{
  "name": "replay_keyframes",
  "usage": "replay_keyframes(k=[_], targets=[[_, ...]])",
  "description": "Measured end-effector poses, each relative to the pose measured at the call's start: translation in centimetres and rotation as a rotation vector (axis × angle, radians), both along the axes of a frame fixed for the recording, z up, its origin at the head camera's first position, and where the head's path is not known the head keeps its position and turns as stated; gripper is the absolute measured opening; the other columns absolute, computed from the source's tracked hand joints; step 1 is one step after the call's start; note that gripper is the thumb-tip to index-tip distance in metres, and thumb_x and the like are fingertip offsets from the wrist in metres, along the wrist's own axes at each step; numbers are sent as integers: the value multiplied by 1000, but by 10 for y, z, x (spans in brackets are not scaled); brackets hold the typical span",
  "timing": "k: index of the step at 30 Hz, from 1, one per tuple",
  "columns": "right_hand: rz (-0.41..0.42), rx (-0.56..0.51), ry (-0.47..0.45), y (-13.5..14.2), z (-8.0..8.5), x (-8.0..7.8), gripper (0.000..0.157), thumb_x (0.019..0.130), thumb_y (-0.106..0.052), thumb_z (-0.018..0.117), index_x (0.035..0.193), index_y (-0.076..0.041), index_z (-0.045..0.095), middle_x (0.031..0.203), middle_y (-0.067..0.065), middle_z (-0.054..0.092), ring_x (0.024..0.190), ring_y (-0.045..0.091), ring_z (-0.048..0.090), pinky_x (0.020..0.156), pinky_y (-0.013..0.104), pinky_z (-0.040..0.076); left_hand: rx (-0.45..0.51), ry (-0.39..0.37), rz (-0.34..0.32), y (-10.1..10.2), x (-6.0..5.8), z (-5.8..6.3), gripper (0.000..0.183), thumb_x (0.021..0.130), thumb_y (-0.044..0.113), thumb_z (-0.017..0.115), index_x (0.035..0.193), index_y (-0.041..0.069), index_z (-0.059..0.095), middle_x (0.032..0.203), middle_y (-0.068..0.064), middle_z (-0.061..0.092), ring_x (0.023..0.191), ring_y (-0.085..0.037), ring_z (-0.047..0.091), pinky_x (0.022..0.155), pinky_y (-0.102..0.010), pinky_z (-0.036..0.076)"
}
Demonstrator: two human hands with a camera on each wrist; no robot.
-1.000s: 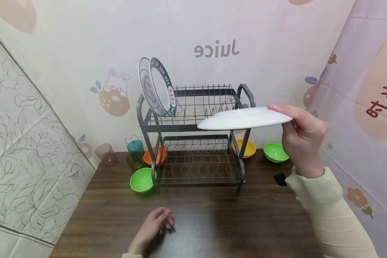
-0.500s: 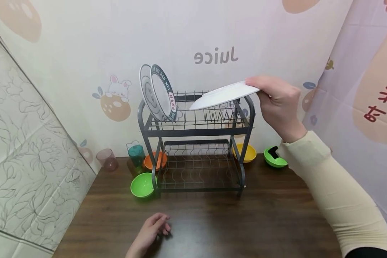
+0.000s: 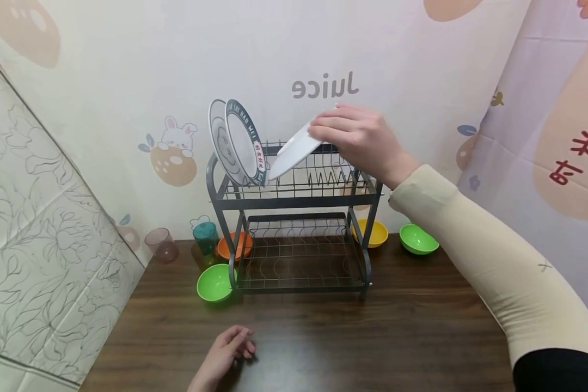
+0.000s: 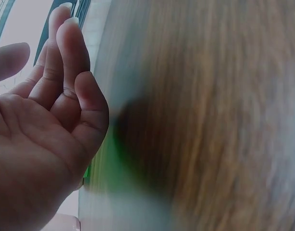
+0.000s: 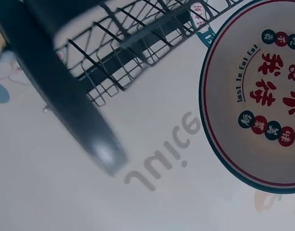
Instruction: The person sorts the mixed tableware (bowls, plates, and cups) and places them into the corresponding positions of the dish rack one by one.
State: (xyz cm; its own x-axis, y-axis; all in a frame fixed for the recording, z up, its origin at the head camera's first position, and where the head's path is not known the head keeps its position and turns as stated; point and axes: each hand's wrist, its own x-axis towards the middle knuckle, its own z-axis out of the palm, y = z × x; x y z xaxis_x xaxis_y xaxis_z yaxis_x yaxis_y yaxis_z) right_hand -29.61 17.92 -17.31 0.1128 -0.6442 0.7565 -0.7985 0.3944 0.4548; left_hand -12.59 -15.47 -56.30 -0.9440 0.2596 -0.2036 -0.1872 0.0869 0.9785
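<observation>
My right hand (image 3: pixel 360 136) grips the edge of a white plate (image 3: pixel 293 153), holding it tilted over the upper tier of a dark two-tier dish rack (image 3: pixel 294 203). In the right wrist view the inner face of this plate (image 5: pixel 229 130) shows a green and red rim and red characters; the hand is out of that view. Two plates stand at the rack's left end: a green-rimmed plate (image 3: pixel 244 139) and, behind it, a plate with a grey drawing (image 3: pixel 218 133). Low over the wooden table, my left hand (image 3: pixel 225 351) lies with loosely curled fingers and nothing in them.
Left of the rack are a green bowl (image 3: pixel 214 284), an orange bowl (image 3: pixel 230 250), a teal cup (image 3: pixel 205 237) and a pinkish cup (image 3: pixel 161 245). A yellow bowl (image 3: pixel 376 234) and another green bowl (image 3: pixel 418 239) stand to the right. A printed cloth hangs behind.
My right hand has carried the plate leftward to the rack's upper tier, tipping it from nearly flat to steeply slanted, its lower edge nearing the green-rimmed plate. My left hand has barely moved.
</observation>
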Motion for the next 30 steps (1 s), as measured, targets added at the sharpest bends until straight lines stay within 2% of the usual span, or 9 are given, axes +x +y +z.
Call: replay_keyframes(k=[6, 12, 15, 20, 26, 30], targets=[[-23, 177, 116, -21, 3, -13, 17, 90, 3, 69, 105, -3, 73, 108, 11, 73, 100, 29, 70, 94, 45, 52, 0, 20, -6, 5, 0, 0, 38, 104, 22, 50, 119, -14, 53, 87, -11, 68, 75, -18, 63, 70, -29, 51], [-74, 297, 188, -34, -3, -27, 22, 90, 8, 66, 108, -4, 72, 109, 11, 73, 104, 26, 68, 97, 44, 49, -4, 16, -1, 6, -1, -3, 37, 105, 20, 48, 119, -14, 53, 87, -13, 68, 75, -18, 63, 69, -29, 50], [-108, 363, 165, -40, -5, -34, 25, 90, 10, 65, 110, -3, 72, 110, 12, 72, 106, 26, 67, 102, 43, 45, -1, 22, 0, 6, 0, -2, 37, 106, 20, 47, 118, -15, 54, 87, -13, 68, 74, -18, 63, 68, -29, 50], [-188, 453, 64, -49, -2, -39, 30, 89, 12, 64, 113, -3, 72, 116, 12, 71, 114, 27, 64, 111, 44, 34, -7, 38, -11, 8, -3, 0, 40, 105, 24, 48, 118, -13, 54, 87, -12, 68, 75, -18, 64, 71, -30, 51], [-239, 524, 49, -60, -3, -36, 32, 88, 9, 66, 116, -6, 70, 126, 10, 66, 125, 27, 57, 115, 50, 24, -9, 21, -28, 9, -3, 0, 38, 104, 22, 49, 118, -12, 55, 87, -11, 68, 75, -18, 63, 71, -30, 51], [-270, 533, -58, -66, -2, -32, 34, 89, 11, 64, 118, -6, 70, 130, 12, 64, 128, 28, 54, 117, 50, 17, -13, 20, -30, 9, -3, 1, 38, 104, 22, 49, 117, -13, 55, 87, -11, 68, 75, -19, 63, 71, -30, 51]])
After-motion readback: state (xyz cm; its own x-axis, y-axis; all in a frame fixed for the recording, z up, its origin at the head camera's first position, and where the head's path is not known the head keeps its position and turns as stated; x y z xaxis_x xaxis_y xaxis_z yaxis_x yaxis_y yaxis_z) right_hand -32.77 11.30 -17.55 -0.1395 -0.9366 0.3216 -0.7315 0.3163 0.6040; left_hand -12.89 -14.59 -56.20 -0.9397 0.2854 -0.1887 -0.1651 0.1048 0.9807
